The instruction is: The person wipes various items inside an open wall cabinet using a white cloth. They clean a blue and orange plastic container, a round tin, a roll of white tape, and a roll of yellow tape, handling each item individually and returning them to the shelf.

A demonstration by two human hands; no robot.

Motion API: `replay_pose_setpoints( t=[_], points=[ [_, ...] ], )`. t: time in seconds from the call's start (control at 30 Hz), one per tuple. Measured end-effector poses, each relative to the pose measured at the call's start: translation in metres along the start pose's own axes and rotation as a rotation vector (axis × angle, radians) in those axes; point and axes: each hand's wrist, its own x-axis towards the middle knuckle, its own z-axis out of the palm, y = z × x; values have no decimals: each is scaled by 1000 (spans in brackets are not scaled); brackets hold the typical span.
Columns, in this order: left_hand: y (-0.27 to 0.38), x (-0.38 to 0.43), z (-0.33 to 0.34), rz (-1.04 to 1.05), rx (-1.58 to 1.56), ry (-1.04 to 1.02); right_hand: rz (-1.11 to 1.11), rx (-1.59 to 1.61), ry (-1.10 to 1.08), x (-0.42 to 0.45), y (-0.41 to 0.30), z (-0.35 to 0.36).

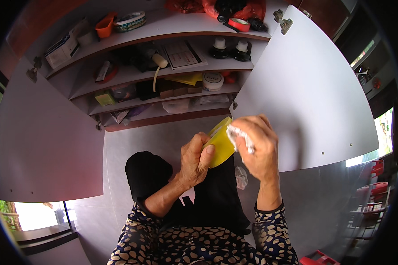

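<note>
My left hand (195, 159) grips a yellow, round-walled piece (220, 145), thumb on its near side and fingers behind. It is held tilted above my knees, and whether it is a cup or a wide roll I cannot tell. In my right hand (258, 145) a crumpled white cloth or tissue (240, 137) is pinched between thumb and fingers. That white wad lies against the upper right of the yellow piece. Part of the piece's far side is hidden by my fingers.
Before me stands a cabinet with shelves (199, 33), its left door (49, 139) and right door (318, 92) swung open. Shelves hold tape rolls (130, 22), an orange scoop-like container (105, 26), black bottles with white caps (241, 51) and a round white tub (213, 81). Crumpled white material (241, 178) lies on the floor.
</note>
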Motion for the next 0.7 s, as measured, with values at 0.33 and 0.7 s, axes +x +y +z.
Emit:
replay_pose_setpoints(
  t=[0.33, 0.7],
  points=[
    [-1, -2, -2, -62, -30, 21, -20, 42, -99, 17, -5, 8],
    [14, 3, -23, -233, -19, -171, 294, 281, -276, 28, 31, 6]
  ],
)
